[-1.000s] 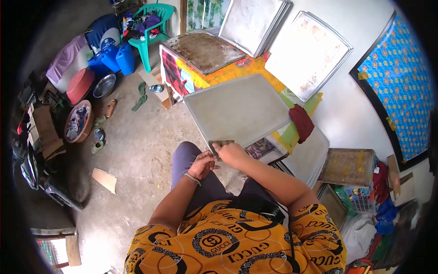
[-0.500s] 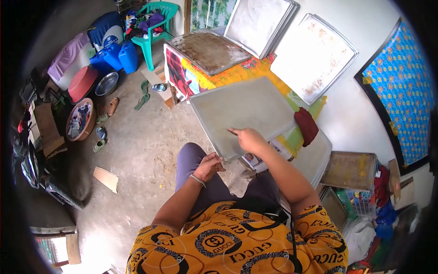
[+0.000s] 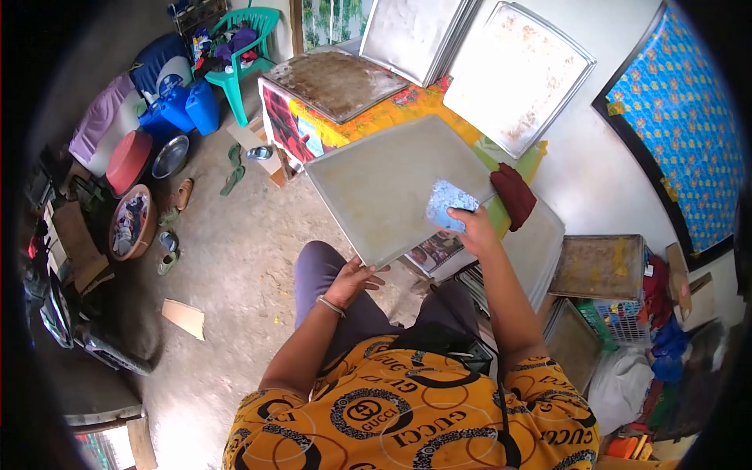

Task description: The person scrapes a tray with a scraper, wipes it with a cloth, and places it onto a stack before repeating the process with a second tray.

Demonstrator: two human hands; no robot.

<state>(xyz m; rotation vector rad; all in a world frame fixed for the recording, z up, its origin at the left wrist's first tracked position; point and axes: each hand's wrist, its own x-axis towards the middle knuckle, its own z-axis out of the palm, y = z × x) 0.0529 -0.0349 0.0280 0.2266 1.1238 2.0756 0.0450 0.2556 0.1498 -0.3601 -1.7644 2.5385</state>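
Note:
A flat grey metal tray [image 3: 384,180] lies tilted in front of me, its far side over a table with a yellow cloth [image 3: 423,110]. My left hand [image 3: 354,283] grips the tray's near left corner, with the thumb on top. My right hand [image 3: 472,229] is closed on a light blue speckled pad [image 3: 450,205], held over the tray's right part. Whether the pad touches the tray I cannot tell. Beside the tray's right corner lies a dark red cloth [image 3: 513,196].
A brown-stained tray [image 3: 337,82] lies on the table; further trays [image 3: 517,78] lean against the wall. At the right, a tray [image 3: 599,266] rests on a crate. A green chair [image 3: 239,66], blue jugs [image 3: 202,106] and basins [image 3: 129,163] stand at the left.
The light blue pad now shows in my right hand, which has moved right from the tray's middle. Half a second ago its index finger pointed over the tray. The view has shifted slightly.

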